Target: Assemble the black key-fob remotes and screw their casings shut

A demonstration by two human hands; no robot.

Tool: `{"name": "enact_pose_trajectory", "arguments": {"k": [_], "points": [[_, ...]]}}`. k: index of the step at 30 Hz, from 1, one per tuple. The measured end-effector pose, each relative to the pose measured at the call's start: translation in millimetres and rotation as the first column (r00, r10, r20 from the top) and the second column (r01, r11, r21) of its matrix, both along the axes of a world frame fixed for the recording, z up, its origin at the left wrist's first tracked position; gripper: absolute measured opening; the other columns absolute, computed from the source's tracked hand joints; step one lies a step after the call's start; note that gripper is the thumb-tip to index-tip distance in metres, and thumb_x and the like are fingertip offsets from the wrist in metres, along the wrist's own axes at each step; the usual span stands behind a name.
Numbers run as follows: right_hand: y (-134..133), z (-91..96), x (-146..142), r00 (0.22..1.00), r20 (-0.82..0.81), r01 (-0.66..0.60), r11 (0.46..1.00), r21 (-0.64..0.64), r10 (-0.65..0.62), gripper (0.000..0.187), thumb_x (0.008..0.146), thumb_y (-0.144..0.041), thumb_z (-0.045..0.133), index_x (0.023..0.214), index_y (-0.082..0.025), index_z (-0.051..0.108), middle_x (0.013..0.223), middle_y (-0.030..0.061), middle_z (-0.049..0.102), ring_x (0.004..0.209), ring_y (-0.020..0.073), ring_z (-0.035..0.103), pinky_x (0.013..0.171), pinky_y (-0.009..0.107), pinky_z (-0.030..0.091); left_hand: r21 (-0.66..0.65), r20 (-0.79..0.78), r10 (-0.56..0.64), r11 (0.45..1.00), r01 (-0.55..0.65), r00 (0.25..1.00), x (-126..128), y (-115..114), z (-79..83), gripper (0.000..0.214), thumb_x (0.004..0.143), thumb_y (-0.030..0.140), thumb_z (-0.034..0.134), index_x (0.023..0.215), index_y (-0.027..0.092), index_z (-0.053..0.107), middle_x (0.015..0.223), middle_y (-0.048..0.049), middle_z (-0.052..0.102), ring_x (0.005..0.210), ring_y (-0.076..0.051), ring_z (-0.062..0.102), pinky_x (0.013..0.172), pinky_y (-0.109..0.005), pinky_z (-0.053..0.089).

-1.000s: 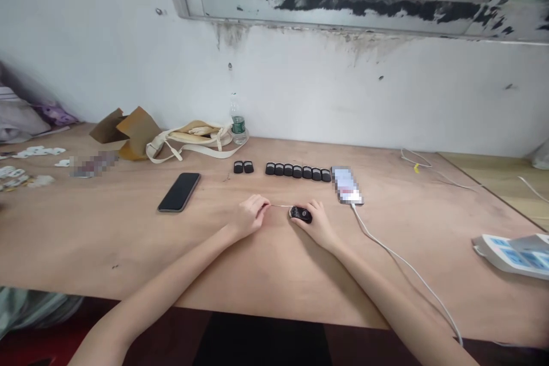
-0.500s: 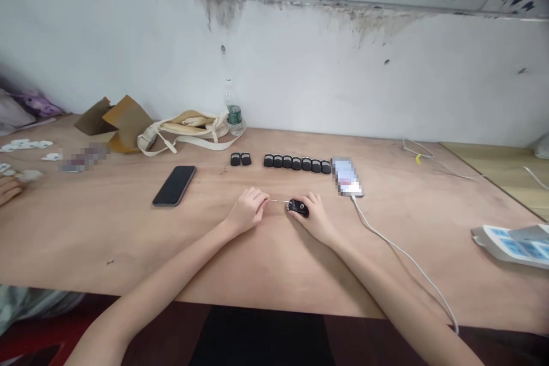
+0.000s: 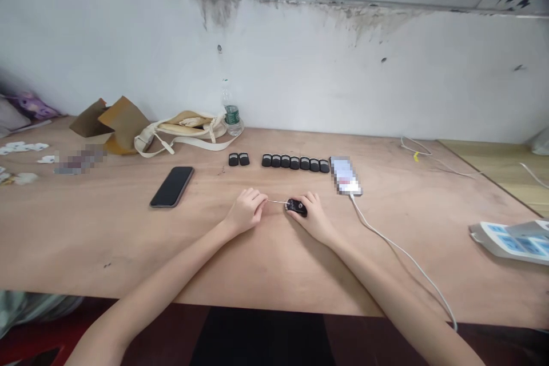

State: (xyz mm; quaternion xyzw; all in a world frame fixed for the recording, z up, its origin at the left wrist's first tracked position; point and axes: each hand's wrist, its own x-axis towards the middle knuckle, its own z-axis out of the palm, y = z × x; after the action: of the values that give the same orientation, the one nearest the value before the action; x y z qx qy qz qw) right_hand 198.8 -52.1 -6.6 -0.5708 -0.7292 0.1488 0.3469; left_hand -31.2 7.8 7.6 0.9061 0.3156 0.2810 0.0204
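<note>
My left hand (image 3: 247, 209) pinches one end of a thin, pale, straight strand (image 3: 277, 202), which could be a cord or a wire. The strand's other end meets a small black device (image 3: 297, 207) with a round silvery spot. My right hand (image 3: 315, 216) grips that device against the tabletop, with the thumb on its near side. Farther back is a row of several small black pieces with grey bands (image 3: 295, 162). To the left of that row sits a pair of similar black pieces (image 3: 238, 159).
A dark phone (image 3: 172, 187) lies left, and a lit phone (image 3: 345, 176) with a white cable (image 3: 398, 249) lies right. Behind are a paper bag (image 3: 124, 123), a cream bag (image 3: 184, 126) and a bottle (image 3: 232, 114). A white power strip (image 3: 512, 240) is at far right.
Another person's hand at the left edge has gone out of view. The whole view has shifted slightly; my hands and the strand hold nearly the same pose.
</note>
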Motion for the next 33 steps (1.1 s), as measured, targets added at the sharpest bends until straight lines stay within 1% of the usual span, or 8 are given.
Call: {"name": "enact_pose_trajectory", "arguments": {"k": [5, 15, 33], "points": [[-0.9, 1.4, -0.6, 1.0, 0.002, 0.007, 1.0, -0.004, -0.007, 0.029, 0.084, -0.036, 0.061, 0.111, -0.026, 0.06, 0.099, 0.0072, 0.056, 0.099, 0.0268, 0.048, 0.088, 0.046, 0.046, -0.048, 0.02, 0.022, 0.999, -0.021, 1.0, 1.8, 0.1, 1.4, 0.018, 0.09, 0.014, 0.041, 0.082, 0.018, 0.057, 0.078, -0.0063, 0.062, 0.074, -0.019, 0.052, 0.07, -0.033, 0.039], [-3.6, 4.7, -0.8, 1.0, 0.016, -0.003, 1.0, -0.004, 0.003, 0.026, 0.085, -0.035, 0.06, 0.109, -0.025, 0.059, 0.1, 0.0071, 0.057, 0.099, 0.0257, 0.049, 0.086, 0.043, 0.047, -0.033, -0.013, 0.034, 0.999, -0.034, 0.999, 1.6, -0.4, 1.4, 0.02, 0.089, 0.014, 0.04, 0.079, 0.017, 0.057, 0.078, -0.0057, 0.064, 0.071, -0.019, 0.053, 0.067, -0.032, 0.038], [-1.9, 0.7, -1.0, 1.0, 0.013, 0.002, 1.0, 0.012, -0.002, 0.028, 0.084, -0.034, 0.062, 0.111, -0.026, 0.059, 0.1, 0.007, 0.057, 0.098, 0.0259, 0.05, 0.085, 0.044, 0.047, -0.026, -0.024, 0.035, 0.999, -0.036, 0.999, 2.7, 1.5, 0.1, 0.02, 0.09, 0.014, 0.04, 0.078, 0.017, 0.057, 0.076, -0.0055, 0.063, 0.071, -0.019, 0.053, 0.067, -0.033, 0.038]]}}
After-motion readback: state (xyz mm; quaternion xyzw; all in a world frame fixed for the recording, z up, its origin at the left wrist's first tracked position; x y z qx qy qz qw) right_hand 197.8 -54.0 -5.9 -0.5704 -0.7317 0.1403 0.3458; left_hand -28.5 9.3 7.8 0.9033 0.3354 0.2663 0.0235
